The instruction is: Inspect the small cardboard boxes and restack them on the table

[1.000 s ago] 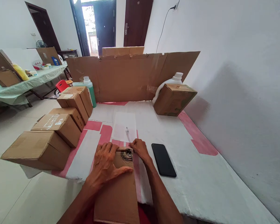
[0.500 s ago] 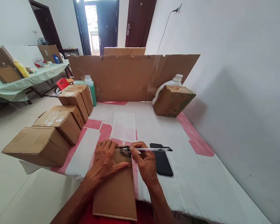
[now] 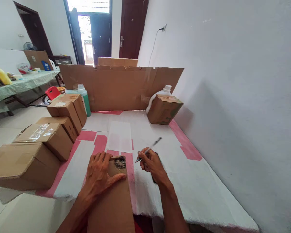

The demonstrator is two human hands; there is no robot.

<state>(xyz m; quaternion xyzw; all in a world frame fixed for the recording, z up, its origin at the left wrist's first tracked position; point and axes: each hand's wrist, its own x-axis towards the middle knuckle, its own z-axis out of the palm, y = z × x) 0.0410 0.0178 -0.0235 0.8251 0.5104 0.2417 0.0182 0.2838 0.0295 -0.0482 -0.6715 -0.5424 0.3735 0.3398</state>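
My left hand (image 3: 99, 173) grips a brown cardboard piece (image 3: 111, 204), its fingers over the far edge and the thumb stretched across the surface. Near that edge the cardboard carries a dark scribbled patch (image 3: 120, 162), loops of black ink. To the right, apart from the cardboard, my right hand (image 3: 152, 165) is closed on a clear pen (image 3: 149, 149). The dark tip points left and down; the other end slants up to the right. Beneath and behind the right hand shows only a sliver of a black phone (image 3: 155, 181).
Several cardboard boxes (image 3: 45, 132) line the left table edge, with a green bottle (image 3: 85, 101) behind them. A tall cardboard panel (image 3: 118, 87) stands across the back. At the back right another box (image 3: 165, 110) sits before a white jug (image 3: 167, 89). A wall (image 3: 220, 81) borders the right.
My right hand has lifted the pen off the scribbled patch and moved right, covering most of the phone. The pen is more tilted. My left hand stays on the cardboard; the view has turned rightward.
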